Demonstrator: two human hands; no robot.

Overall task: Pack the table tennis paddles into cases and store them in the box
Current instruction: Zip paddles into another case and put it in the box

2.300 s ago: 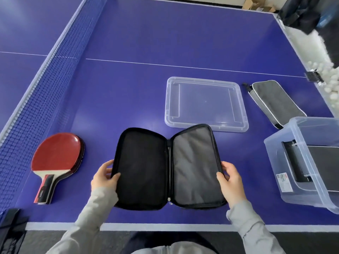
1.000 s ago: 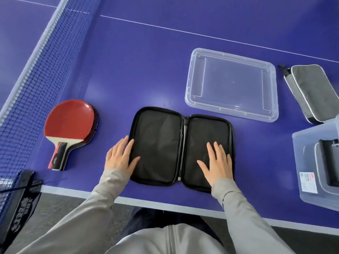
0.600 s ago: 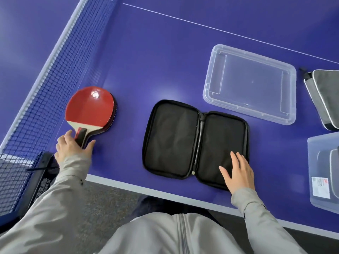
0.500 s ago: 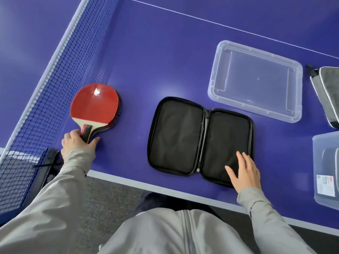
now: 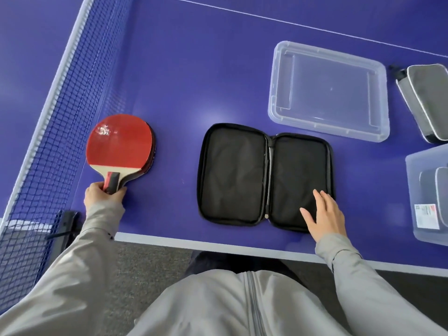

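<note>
Paddles point(image 5: 121, 144) sit left of my open case point(image 5: 265, 177) on the table point(image 5: 194, 69); lid point(image 5: 328, 90) behind it, box point(image 5: 428, 194) to its right.

Bare table point(image 5: 177, 98) lies between the paddles point(image 5: 120, 143) and the open case point(image 5: 265, 175); a hand could pass there unobstructed. Net point(image 5: 60, 105) runs just left of the paddles, walling off that side. Left hand point(image 5: 103, 192) grips the paddle handle at the near edge. Right hand point(image 5: 323, 217) rests flat on the case's right half; the left half is uncovered. Lid point(image 5: 328, 89) sits just behind the case, with a narrow strip of table between. Box point(image 5: 428, 192) and grey case point(image 5: 426, 100) block the right side. Far table is open.
</note>
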